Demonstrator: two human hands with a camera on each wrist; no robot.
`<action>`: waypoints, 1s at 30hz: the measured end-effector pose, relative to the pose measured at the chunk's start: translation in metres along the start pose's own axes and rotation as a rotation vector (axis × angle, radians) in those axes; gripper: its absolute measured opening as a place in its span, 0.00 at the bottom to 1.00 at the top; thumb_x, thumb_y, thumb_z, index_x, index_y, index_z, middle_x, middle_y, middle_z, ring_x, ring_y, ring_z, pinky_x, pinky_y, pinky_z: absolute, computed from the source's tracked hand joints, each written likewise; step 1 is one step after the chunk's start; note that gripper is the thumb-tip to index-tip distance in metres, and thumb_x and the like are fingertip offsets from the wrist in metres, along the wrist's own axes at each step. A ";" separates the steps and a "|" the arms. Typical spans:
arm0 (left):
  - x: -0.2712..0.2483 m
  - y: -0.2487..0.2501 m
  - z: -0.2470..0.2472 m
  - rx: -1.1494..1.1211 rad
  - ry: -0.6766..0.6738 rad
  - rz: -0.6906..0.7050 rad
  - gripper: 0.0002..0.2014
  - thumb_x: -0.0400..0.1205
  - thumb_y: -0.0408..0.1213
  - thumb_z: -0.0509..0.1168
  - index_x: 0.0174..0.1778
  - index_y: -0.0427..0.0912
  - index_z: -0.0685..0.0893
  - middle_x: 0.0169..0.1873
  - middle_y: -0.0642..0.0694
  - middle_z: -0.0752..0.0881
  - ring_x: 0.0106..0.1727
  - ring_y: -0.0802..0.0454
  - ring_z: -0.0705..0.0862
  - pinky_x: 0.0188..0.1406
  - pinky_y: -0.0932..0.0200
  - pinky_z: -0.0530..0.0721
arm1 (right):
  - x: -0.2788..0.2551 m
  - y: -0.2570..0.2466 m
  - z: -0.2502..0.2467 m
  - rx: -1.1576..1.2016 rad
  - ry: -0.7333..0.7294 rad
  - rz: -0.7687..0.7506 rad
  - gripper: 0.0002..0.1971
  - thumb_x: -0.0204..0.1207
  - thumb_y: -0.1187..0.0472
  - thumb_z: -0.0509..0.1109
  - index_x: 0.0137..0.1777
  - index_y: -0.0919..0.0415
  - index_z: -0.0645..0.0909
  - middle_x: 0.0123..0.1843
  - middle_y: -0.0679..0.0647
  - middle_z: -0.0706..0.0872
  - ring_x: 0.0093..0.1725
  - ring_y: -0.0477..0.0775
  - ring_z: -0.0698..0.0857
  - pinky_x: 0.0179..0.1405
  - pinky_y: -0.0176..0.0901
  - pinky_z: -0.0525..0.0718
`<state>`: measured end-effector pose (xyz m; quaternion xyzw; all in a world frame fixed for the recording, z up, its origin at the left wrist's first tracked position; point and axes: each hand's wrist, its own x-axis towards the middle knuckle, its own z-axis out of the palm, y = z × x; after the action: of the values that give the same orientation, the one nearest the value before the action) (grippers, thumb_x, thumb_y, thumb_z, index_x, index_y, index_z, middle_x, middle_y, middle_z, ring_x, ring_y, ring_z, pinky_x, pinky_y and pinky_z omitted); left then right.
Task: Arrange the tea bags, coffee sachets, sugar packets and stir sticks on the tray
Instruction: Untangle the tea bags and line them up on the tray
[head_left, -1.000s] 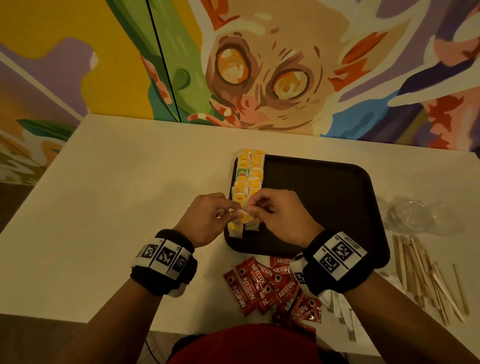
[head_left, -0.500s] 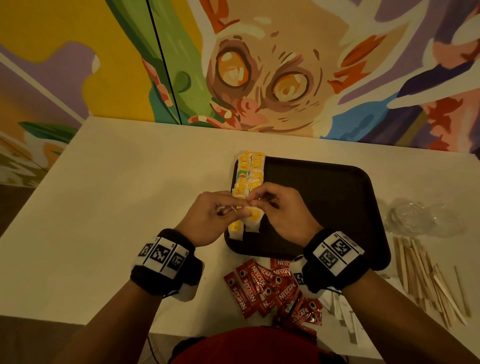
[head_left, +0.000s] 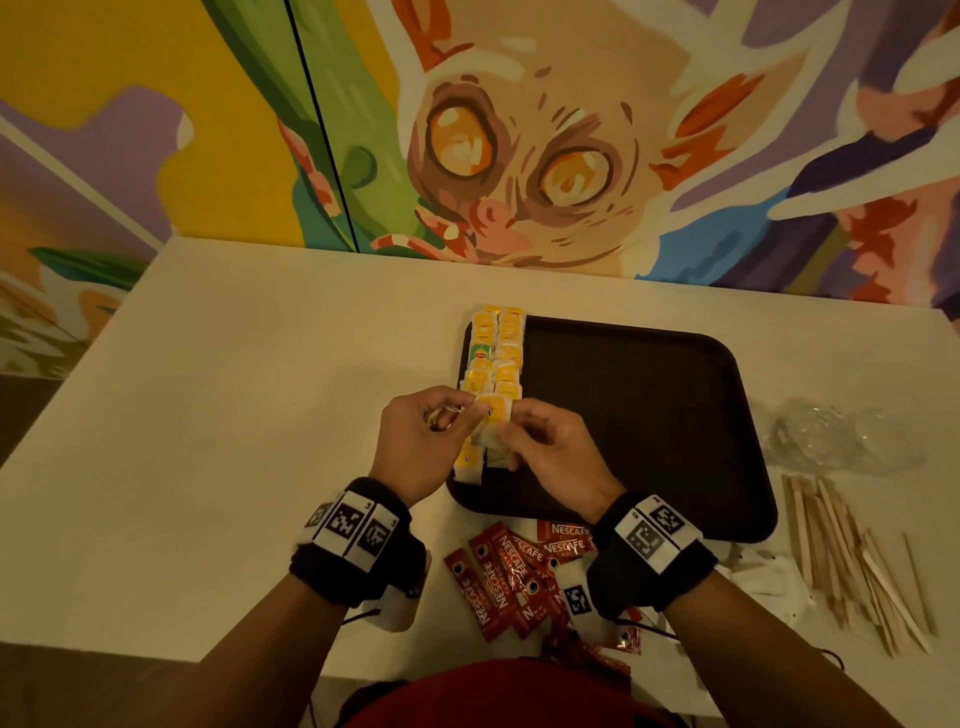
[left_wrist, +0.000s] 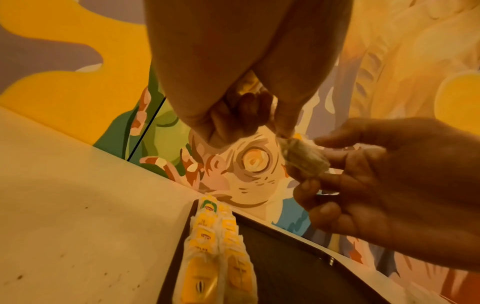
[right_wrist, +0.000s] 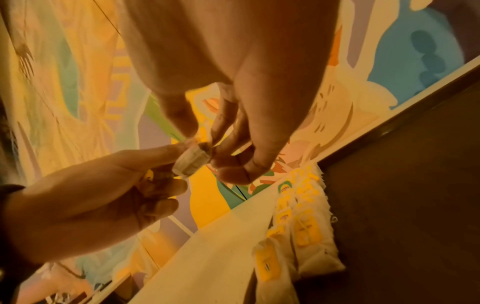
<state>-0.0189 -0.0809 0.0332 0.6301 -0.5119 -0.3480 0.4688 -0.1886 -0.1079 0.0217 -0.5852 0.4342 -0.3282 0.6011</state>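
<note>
A dark tray (head_left: 649, 415) on a white table (head_left: 234, 415) carries two rows of yellow tea bags (head_left: 498, 353) along its left edge. Above them, the left hand (head_left: 415, 447) and right hand (head_left: 550, 452) together pinch one tea bag (head_left: 493, 421).

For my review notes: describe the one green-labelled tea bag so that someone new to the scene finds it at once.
Start at the dark rectangular plastic tray on the white table. Along its left edge run two columns of white paper tea bags with yellow tags. The green-labelled tea bag lies in the left column, near the far end; it alone has a green tag.
</note>
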 end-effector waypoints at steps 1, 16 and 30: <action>0.000 -0.003 0.001 -0.001 -0.010 -0.009 0.06 0.77 0.41 0.74 0.45 0.44 0.92 0.33 0.43 0.89 0.34 0.53 0.84 0.34 0.62 0.82 | 0.000 0.003 0.000 -0.052 0.010 -0.025 0.07 0.82 0.62 0.69 0.56 0.59 0.87 0.50 0.50 0.90 0.39 0.36 0.85 0.38 0.31 0.81; -0.003 -0.030 -0.001 -0.022 -0.092 -0.236 0.09 0.86 0.43 0.62 0.53 0.45 0.86 0.29 0.60 0.80 0.26 0.71 0.79 0.27 0.74 0.74 | 0.015 0.056 -0.003 -0.595 0.024 0.312 0.10 0.81 0.53 0.71 0.53 0.58 0.89 0.46 0.49 0.88 0.45 0.45 0.84 0.45 0.36 0.80; -0.005 -0.065 0.006 0.355 -0.185 -0.359 0.13 0.75 0.45 0.75 0.52 0.45 0.86 0.42 0.49 0.86 0.43 0.51 0.84 0.44 0.59 0.81 | 0.022 0.067 0.006 -0.607 0.216 0.358 0.15 0.72 0.59 0.79 0.57 0.55 0.80 0.50 0.52 0.83 0.56 0.55 0.82 0.58 0.52 0.84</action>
<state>-0.0053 -0.0748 -0.0308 0.7489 -0.4854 -0.3864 0.2329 -0.1818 -0.1188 -0.0480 -0.6135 0.6683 -0.1339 0.3989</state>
